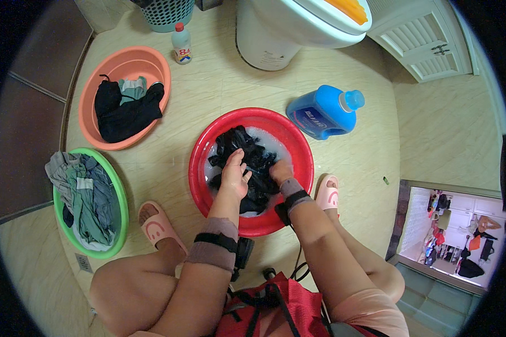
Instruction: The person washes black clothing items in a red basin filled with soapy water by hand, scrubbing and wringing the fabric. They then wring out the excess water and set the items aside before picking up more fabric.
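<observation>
A red basin [307, 168] stands on the floor between my feet, with sudsy water and a wet black garment [239, 143] in it. My left hand [236, 175] is over the garment, palm turned inward, its fingers apart and loosely bent, with nothing in them. On the basin's right side my right hand [281, 171] has its fingers curled down into the black cloth; the fingertips are hidden. What kind of garment it is cannot be told from the wet folds. A blue detergent bottle [323, 112] with a light blue cap is just beyond the basin's upper right rim.
An orange basin [87, 106] with black and green clothes and a green basin [122, 219] heaped with grey-green clothes are at left. A small red-capped bottle [181, 44], a teal basket [166, 16] and a toilet [270, 39] stand beyond. Pink slippers [162, 229] flank the red basin.
</observation>
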A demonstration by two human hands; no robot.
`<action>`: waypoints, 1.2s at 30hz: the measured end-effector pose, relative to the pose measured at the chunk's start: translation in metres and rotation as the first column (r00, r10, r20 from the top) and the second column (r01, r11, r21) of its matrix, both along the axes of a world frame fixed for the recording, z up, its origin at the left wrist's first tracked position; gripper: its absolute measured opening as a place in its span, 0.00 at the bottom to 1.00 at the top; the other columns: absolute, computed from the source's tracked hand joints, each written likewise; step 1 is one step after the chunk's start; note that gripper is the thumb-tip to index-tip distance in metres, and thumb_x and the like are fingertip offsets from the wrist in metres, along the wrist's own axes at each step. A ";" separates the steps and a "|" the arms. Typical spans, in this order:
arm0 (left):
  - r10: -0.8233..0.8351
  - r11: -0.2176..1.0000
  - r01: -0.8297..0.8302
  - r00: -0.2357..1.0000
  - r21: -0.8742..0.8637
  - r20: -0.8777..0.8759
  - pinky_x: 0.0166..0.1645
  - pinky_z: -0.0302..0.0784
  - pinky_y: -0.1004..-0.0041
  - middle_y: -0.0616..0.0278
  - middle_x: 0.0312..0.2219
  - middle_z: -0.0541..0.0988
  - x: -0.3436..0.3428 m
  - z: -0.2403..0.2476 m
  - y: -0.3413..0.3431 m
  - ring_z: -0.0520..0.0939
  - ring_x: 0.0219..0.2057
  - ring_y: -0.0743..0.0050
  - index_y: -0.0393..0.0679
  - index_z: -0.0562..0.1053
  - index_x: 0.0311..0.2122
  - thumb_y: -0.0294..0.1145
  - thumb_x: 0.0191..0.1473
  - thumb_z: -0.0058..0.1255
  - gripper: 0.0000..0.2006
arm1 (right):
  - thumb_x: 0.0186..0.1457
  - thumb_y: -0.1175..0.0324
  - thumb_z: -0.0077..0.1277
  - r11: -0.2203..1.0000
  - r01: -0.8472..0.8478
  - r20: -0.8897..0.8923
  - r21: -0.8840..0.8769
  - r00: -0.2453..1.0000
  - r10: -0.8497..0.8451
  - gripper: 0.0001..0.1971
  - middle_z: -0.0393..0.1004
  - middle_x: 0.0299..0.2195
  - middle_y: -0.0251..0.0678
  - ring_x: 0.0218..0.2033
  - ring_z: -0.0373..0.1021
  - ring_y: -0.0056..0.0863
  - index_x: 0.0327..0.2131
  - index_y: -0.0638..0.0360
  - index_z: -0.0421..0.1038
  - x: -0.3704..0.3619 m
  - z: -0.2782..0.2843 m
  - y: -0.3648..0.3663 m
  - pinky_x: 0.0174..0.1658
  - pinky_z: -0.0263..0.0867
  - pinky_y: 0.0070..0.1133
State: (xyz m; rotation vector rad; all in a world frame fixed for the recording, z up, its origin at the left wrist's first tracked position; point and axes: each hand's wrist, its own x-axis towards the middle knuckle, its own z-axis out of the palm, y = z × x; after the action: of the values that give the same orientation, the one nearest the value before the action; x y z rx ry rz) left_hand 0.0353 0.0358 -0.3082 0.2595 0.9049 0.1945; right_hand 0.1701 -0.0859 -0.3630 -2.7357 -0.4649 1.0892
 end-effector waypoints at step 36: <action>0.026 0.999 -0.025 0.999 0.038 -0.027 0.64 0.47 0.55 0.58 0.62 0.54 0.006 0.006 0.001 0.49 0.65 0.52 0.54 0.61 0.59 0.41 0.55 0.50 0.27 | 0.47 0.72 0.51 0.935 0.283 -0.029 0.215 0.958 -0.284 0.22 0.71 0.45 0.54 0.48 0.68 0.46 0.48 0.64 0.64 0.004 0.018 0.010 0.49 0.65 0.32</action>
State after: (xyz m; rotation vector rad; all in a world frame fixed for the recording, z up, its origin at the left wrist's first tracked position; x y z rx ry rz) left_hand 0.0409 0.0369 -0.3025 0.2859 0.9325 0.2319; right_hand 0.1737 -0.0755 -0.3452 -2.5129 -0.1671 0.9038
